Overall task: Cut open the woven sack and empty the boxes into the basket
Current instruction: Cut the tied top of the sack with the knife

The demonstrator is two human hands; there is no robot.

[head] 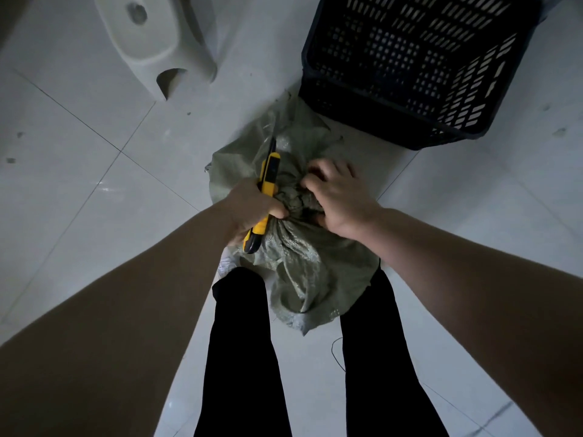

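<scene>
A grey-green woven sack (303, 263) stands on the tiled floor between my two legs, its neck bunched and tied at the top. My left hand (252, 205) grips a yellow and black utility knife (268, 175) and presses against the left side of the bunched neck; the knife's tip points away from me. My right hand (339, 201) clutches the gathered fabric on the right side of the neck. A dark perforated plastic basket (467, 121) stands just beyond the sack to the right, and I see nothing inside it. The boxes are hidden in the sack.
A white plastic stool (157, 42) stands at the far left. My legs in black trousers (243, 357) flank the sack. A thin dark string (336, 354) lies on the floor by my right leg. Pale floor tiles (94, 184) surround everything.
</scene>
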